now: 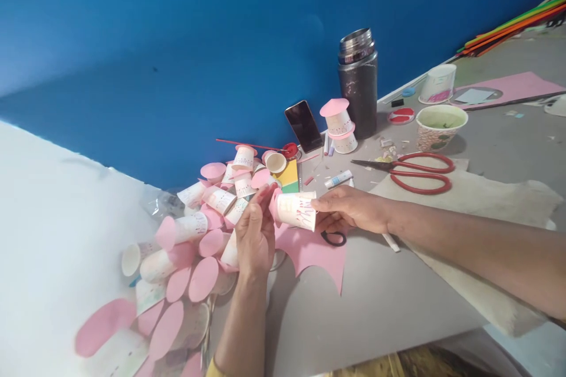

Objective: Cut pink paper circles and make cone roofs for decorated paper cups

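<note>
Currently, your right hand (349, 209) pinches the paper cup (297, 210) sideways at its rim, so your flat, unclenched left hand (255, 234) can press its pink disc (275, 203).

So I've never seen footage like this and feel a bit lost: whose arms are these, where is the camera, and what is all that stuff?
The camera sits on a person's head, looking down at their own bare hands. The right hand holds a small paper cup on its side; the left hand touches its pink end. Left of them lies a pile of cups with pink discs. On the grey table lie pink paper, red scissors, a phone and a steel flask.
</note>
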A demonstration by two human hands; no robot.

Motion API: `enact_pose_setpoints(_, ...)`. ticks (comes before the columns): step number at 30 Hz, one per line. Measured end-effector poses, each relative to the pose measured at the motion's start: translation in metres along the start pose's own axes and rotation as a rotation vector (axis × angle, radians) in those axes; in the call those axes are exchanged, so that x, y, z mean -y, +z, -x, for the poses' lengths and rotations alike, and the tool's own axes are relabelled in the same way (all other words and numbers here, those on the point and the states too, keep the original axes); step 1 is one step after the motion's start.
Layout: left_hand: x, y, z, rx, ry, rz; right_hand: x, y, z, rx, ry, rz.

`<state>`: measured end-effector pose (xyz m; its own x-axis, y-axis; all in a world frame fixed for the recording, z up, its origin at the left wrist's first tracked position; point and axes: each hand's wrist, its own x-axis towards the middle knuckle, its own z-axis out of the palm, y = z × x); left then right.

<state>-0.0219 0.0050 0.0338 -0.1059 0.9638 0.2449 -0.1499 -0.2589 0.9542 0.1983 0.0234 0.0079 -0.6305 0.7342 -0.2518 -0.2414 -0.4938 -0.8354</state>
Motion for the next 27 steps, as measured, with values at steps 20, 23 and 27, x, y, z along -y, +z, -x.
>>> enact_pose_setpoints(20, 0.0015, 0.0041, 0.0099, -0.018, 0.041, -0.095, 0.0011, 0.0043, 0.0033, 0.016, -0.051, 0.033)
enact_pose_setpoints(23, -0.0025, 0.0045, 0.0087, -0.013, 0.066, -0.056, -0.0001, 0.0036, 0.0025, 0.051, -0.079, 0.012)
enact_pose_setpoints(27, -0.0056, 0.0017, 0.0049, -0.071, 0.092, 0.075, -0.0008, 0.0031, 0.0005, 0.052, -0.172, -0.025)
